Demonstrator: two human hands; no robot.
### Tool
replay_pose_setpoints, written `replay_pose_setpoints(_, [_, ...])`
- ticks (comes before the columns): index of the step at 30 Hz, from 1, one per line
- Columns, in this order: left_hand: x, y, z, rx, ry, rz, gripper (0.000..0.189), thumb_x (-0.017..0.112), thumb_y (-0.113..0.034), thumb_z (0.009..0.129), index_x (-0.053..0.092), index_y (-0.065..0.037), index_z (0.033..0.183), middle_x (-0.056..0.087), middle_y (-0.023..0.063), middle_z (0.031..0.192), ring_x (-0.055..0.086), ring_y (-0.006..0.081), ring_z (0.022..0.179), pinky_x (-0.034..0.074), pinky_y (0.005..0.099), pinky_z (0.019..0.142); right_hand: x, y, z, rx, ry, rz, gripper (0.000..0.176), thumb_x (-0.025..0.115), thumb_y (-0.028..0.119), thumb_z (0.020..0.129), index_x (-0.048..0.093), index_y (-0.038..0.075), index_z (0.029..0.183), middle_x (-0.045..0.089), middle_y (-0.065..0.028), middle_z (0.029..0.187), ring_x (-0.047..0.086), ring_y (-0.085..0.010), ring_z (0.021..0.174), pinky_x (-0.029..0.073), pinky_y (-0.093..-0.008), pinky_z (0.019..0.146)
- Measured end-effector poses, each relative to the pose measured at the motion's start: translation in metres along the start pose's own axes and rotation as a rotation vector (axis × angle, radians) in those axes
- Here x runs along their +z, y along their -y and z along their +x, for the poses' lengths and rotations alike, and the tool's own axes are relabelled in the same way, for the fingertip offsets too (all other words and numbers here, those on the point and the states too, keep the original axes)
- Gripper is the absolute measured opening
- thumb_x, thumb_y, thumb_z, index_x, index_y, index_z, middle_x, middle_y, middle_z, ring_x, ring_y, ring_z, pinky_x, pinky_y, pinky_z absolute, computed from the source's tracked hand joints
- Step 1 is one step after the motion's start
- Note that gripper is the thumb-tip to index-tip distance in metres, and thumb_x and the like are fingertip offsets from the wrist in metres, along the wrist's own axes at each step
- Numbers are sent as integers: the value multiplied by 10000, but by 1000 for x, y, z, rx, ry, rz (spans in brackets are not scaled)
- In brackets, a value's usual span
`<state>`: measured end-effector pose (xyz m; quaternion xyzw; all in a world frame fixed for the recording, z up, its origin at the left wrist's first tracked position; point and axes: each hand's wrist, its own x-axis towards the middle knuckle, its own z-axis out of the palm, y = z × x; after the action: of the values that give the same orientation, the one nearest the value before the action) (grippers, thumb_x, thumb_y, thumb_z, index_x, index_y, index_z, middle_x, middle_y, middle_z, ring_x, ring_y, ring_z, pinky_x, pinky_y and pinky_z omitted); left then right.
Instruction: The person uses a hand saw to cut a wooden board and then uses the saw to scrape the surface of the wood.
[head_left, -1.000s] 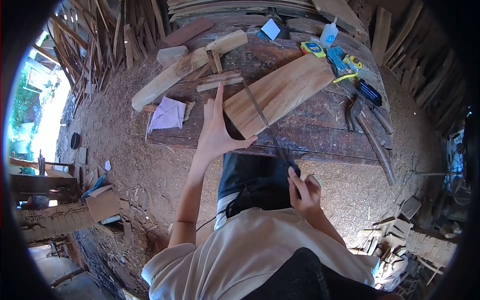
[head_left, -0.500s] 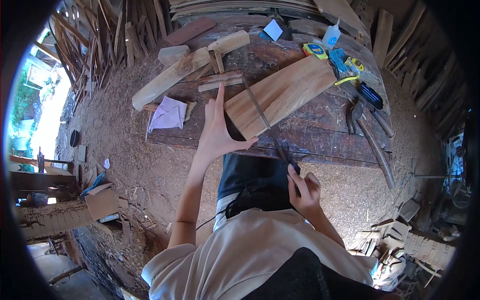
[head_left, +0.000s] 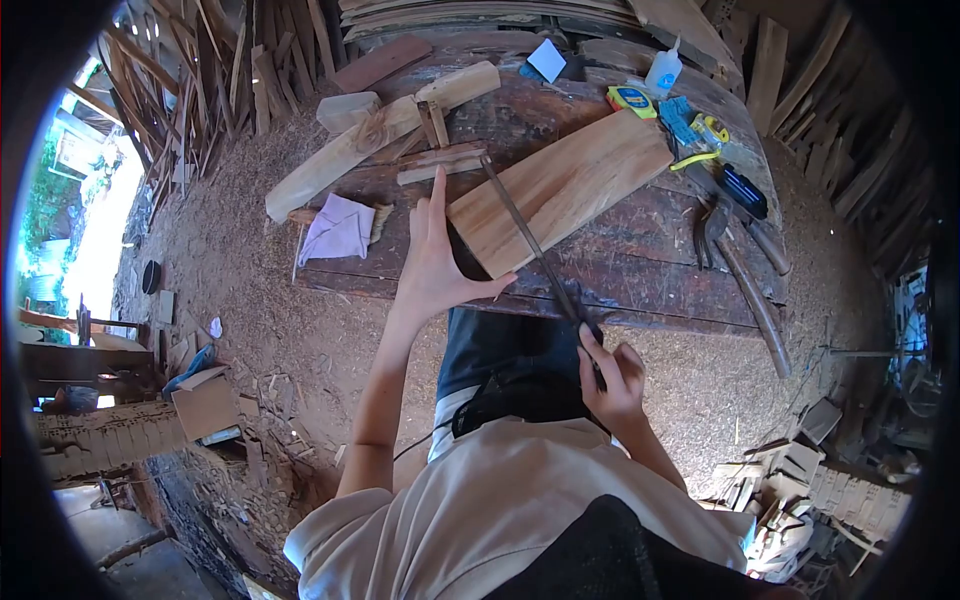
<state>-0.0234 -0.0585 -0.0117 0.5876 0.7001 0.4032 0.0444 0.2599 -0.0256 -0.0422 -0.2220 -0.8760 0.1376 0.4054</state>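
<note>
A wide pale board (head_left: 565, 185) lies on the dark wooden workbench (head_left: 640, 245). Across it runs a long thin dark tool (head_left: 517, 215), its far end near a small wood strip (head_left: 441, 163). My right hand (head_left: 612, 380) is wrapped round the tool's black handle at the bench's near edge. My left hand (head_left: 436, 265) is spread, with its thumb at the board's near corner and its index finger pointing up to the small strip; it holds nothing.
A long curved timber (head_left: 350, 165), a pink cloth (head_left: 338, 227) and a pale block (head_left: 347, 112) are on the left. On the right are a tape measure (head_left: 630, 100), a glue bottle (head_left: 663, 72), a black case (head_left: 743, 192) and a hammer (head_left: 745, 270).
My right hand has shifted very slightly right and down with the tool. My left hand has barely moved.
</note>
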Motion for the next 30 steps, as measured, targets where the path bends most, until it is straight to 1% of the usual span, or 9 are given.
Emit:
replay_pose_setpoints(3, [0, 0, -1, 3, -5, 7, 1409, 938, -371, 556, 49, 19, 1578, 455, 228, 1211, 453, 392, 1130, 401, 483, 1005, 13, -3, 22, -29, -16, 57, 456, 721, -106, 774, 668, -21, 1219, 482, -66, 562, 441, -220, 469, 370, -346, 490])
replay_pose_setpoints(6, [-1, -2, 0, -23, -7, -15, 1413, 938, -379, 555, 49, 22, 1577, 456, 225, 1200, 452, 391, 1125, 398, 480, 1006, 7, 0, 10, 26, 41, 31, 454, 725, -106, 772, 672, -20, 1214, 472, -63, 558, 429, -221, 459, 367, -348, 486])
replay_pose_setpoints(10, [0, -1, 0, -26, 3, -12, 1418, 936, -389, 554, 46, 23, 1579, 453, 217, 1179, 452, 381, 1101, 397, 473, 998, -9, -1, -16, 7, 10, 18, 454, 735, -102, 765, 677, -19, 1208, 459, -56, 551, 419, -219, 450, 362, -341, 481])
replay_pose_setpoints(12, [-1, 0, 1, -10, 8, -5, 1418, 936, -388, 555, 46, 22, 1579, 452, 215, 1178, 452, 378, 1094, 397, 471, 997, -14, 3, -18, 8, 41, 4, 443, 737, -119, 753, 667, -58, 1186, 640, -127, 716, 456, -224, 490, 390, -327, 507])
replay_pose_setpoints(13, [-1, 0, 1, 7, 8, 7, 1417, 936, -387, 556, 46, 22, 1580, 450, 213, 1177, 452, 375, 1087, 396, 469, 997, -11, 4, -14, 16, 42, 1, 443, 737, -119, 753, 667, -58, 1186, 640, -127, 716, 456, -224, 490, 390, -327, 507])
replay_pose_setpoints(15, [-1, -2, 0, -4, 14, 6, 1416, 936, -386, 556, 46, 21, 1579, 449, 216, 1182, 453, 376, 1092, 395, 471, 999, 4, 1, 4, -26, -8, 8, 473, 733, -102, 755, 676, -17, 1217, 457, -50, 545, 406, -212, 442, 360, -338, 486])
replay_pose_setpoints(19, [-2, 1, 1, 7, -19, 22, 1417, 936, -383, 557, 40, 18, 1579, 449, 227, 1192, 454, 382, 1104, 396, 474, 1002, 13, -2, 18, -27, 27, 18, 471, 722, -97, 769, 678, -4, 1228, 426, -30, 516, 370, -201, 421, 360, -331, 497])
replay_pose_setpoints(23, [-1, -1, 0, -54, 11, 5, 1422, 937, -383, 557, 33, 19, 1579, 449, 235, 1194, 455, 384, 1109, 398, 476, 1003, -5, 0, -1, -18, -10, 13, 452, 737, -97, 761, 691, -5, 1202, 413, -29, 523, 359, -206, 440, 349, -332, 479])
replay_pose_setpoints(30, [-1, -1, 0, -22, 13, 22, 1421, 937, -385, 555, 38, 21, 1577, 452, 236, 1189, 456, 382, 1103, 400, 476, 999, 2, 3, 0, -2, 4, 18, 462, 724, -110, 756, 683, -14, 1206, 447, -43, 540, 392, -221, 455, 356, -345, 476])
